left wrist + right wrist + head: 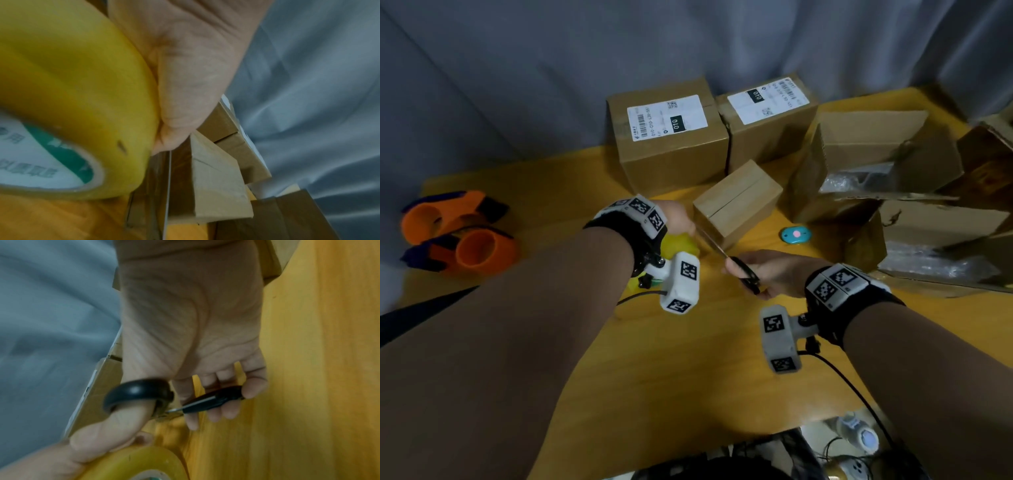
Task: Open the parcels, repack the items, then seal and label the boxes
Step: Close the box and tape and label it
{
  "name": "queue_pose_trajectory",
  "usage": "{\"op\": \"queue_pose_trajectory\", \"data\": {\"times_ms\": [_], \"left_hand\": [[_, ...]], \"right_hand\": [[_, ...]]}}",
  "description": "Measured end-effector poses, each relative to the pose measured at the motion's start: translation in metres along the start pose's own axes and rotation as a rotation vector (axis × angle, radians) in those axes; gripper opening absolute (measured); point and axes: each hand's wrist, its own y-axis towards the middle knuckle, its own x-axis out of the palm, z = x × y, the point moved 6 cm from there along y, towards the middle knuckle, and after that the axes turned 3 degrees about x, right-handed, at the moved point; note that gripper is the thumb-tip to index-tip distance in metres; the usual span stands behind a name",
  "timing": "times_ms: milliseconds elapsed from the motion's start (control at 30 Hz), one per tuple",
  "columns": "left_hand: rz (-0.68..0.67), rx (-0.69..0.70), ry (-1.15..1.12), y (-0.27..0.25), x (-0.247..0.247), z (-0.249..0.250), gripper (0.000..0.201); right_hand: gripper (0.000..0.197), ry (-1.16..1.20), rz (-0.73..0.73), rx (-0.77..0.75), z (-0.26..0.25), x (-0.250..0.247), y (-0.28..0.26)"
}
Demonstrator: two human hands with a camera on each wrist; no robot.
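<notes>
L hand grips tape roll, centre, just left of small box | R hand grips scissors | film thin, sticky: hold strip taut, cut nr roll.

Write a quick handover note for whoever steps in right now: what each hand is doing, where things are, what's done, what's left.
Left hand holds the tape roll. Right hand holds scissors, blades toward the tape beside the small box.
Two labelled boxes stand shut at the back; opened boxes with plastic wrap lie right.
Done: small box closed, no label visible.
Left: likely cut the tape, press it down, label the box.
</notes>
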Motion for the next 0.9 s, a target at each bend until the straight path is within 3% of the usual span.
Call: {"op": "queue_pose_trajectory", "data": {"times_ms": [167, 300, 400, 633, 733, 800, 900], "left_hand": [[0.033, -0.067, -0.057, 0.009, -0.005, -0.009, 0.046], [0.046, -0.083, -0.086, 0.009, -0.006, -0.005, 0.043], [0.054, -0.089, -0.128, 0.008, -0.005, -0.003, 0.036], [0.111, -0.022, -0.357, 0.0, 0.003, -0.018, 0.024], [0.173, 0.008, -0.469, -0.01, 0.008, -0.026, 0.022], [0.22, 0.021, -0.546, -0.017, 0.012, -0.03, 0.017], [0.297, 0.046, -0.677, -0.028, 0.017, -0.036, 0.017]], "right_hand": [[0.035, -0.074, 0.117, -0.05, -0.009, -0.012, 0.013], [0.041, -0.155, 0.212, -0.161, -0.011, -0.021, 0.019], [0.045, -0.166, 0.27, -0.162, -0.01, -0.024, 0.026], [0.041, -0.675, 0.402, -0.082, -0.004, -0.019, 0.033], [0.072, -0.736, 0.473, -0.074, -0.009, -0.016, 0.031], [0.08, -0.805, 0.494, -0.074, -0.014, -0.016, 0.029], [0.056, -0.921, 0.508, -0.084, -0.02, -0.015, 0.026]]}}
